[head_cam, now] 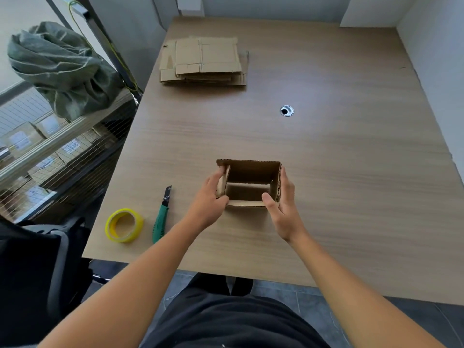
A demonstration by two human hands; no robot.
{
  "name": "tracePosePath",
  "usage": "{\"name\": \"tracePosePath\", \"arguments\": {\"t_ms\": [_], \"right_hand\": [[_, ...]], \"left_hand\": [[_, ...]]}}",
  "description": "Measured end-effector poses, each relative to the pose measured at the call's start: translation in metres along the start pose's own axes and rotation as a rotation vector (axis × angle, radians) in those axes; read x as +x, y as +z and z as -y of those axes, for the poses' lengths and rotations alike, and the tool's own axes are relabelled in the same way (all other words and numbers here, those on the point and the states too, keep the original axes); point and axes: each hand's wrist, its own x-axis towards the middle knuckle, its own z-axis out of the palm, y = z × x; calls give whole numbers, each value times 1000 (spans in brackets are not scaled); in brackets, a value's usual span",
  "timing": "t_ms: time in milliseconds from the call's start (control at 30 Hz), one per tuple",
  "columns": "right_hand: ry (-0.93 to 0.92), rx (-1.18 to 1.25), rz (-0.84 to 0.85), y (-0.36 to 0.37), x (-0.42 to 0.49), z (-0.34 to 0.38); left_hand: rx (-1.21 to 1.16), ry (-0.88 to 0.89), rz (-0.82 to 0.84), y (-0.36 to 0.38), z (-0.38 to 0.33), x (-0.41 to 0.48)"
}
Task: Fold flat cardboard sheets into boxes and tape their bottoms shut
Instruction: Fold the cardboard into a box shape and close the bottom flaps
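Head view recorded a partly erected cardboard box [251, 172] standing on the surface [351, 159], near its front edge and roughly central, with its open end turned up toward the camera. Both hands held it. The left hand [213, 197] gripped the left wall, fingers curled over a flap turned inward. The right hand [283, 207] clasped the right wall, thumb on the near edge. One flap appeared to lie across the inside, but the interior was shadowed and the position of the rest could not be confirmed. The principal risk was judged to be racking: the walls were squared only by the two grips, so uneven pressure could skew the box back toward flat or crease a wall off its score line. A second risk concerned the flaps, which could spring open if one hand released them. Such a release looked unavoidable, since the yellow tape roll [123, 225] lay well apart to the left, beyond the green utility knife [162, 217]. A reach for the tape would pass close to that knife, so contact with its dark tip was possible. The stack of flat sheets [204, 60] sat at the far left of the surface, well apart from the work.
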Motion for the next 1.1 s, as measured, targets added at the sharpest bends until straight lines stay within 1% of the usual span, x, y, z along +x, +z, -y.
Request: {"name": "tracePosePath", "arguments": {"t_ms": [67,167,267,367,433,533,633,700,767,867,1000,1067,1100], "right_hand": [[-40,-40,-5,-1,5,-4],[-60,-72,47,-4,12,-9],[-64,-112,118,-9,18,-12],[-80,-213,219,-12,21,-17],[-109,-236,172,-11,25,-21],[-124,-186,73,-12,31,-23],[-102,-158,53,-15,36,-20],[-69,-128,57,-16,38,-19],[-48,-103,45,-13,38,-21],[-26,-48,-30,-6,35,-24],[-11,-3,-65,4,30,-26],[-56,-72,-71,7,32,-28],[-87,-117,-76,8,33,-30]], "left_hand": [[89,30,13,-4,-1,5],[161,62,45,-15,-4,19],[131,40,98,-21,-11,29],[113,12,159,-24,-18,37],[96,-8,177,-23,-23,40],[37,-23,163,-23,-23,42],[26,8,147,-22,-8,35],[75,68,109,-20,3,28],[127,129,-6,-17,11,25],[125,185,-181,-12,14,24],[213,232,-244,-7,21,17],[218,287,-277,-5,26,12],[200,294,-267,-3,29,10]]}}
